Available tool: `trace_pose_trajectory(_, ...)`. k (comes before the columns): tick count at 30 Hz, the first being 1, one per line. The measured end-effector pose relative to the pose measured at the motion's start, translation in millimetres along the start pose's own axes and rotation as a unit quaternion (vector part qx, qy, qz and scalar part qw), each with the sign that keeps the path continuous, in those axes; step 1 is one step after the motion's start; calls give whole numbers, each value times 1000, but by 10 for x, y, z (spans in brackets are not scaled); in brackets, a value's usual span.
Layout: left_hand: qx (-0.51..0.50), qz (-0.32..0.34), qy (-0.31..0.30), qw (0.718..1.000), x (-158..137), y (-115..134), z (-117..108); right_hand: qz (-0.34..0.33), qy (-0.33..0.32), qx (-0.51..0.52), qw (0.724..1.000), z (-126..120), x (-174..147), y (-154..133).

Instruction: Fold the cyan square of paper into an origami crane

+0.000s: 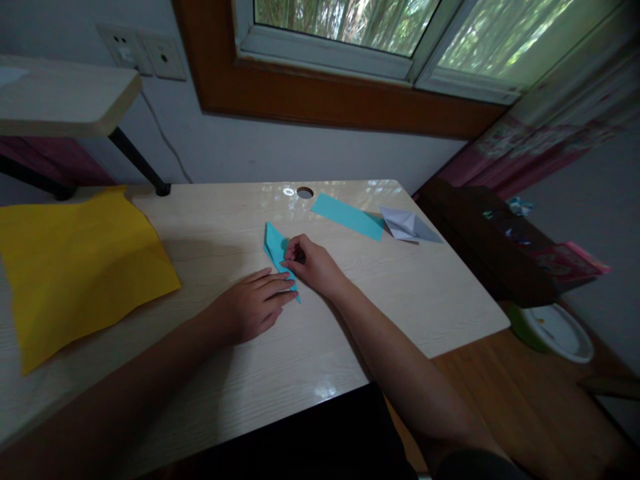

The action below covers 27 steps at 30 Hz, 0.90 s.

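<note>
A small turquoise paper (pixel 275 241), folded to a narrow pointed shape, lies on the pale wooden desk (pixel 290 373). My left hand (pixel 257 305) is laid flat, fingers stretched out, with the fingertips on the paper's lower part. From the right, my right hand (pixel 314 264) has its thumb and curled fingers pinched at the paper's right edge, about halfway along. The fingers cover part of the folds there. Farther back lie a turquoise paper strip (pixel 347 217) and a folded white paper boat (pixel 400 223).
A large yellow sheet (pixel 85 273) with curling edges covers the desk's left side. Behind it stands a raised shelf (pixel 60 93) on black legs. Near the back edge is a round cable hole (pixel 305 193). A white-topped round bin (pixel 557 331) stands on the floor at right.
</note>
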<state>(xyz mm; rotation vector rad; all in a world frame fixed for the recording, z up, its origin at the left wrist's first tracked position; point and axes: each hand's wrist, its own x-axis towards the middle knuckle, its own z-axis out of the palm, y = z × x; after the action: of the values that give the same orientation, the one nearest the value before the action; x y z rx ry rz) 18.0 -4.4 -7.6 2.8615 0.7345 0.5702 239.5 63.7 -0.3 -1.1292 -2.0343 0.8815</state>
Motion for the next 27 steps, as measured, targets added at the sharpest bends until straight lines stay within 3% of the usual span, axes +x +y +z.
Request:
trace_pose_trajectory(13,-7,-9,4,1000,10,17,-7,6,59,-108,992,177,94,-34)
trace_pose_trajectory(22,40,-24,34,998,12,43,-27,-22,43,-144,988,140,89,-22)
trace_pose_trajectory(27,73,-77,53,993,13,-28,-57,-26,34,-137,990,130,96,-22)
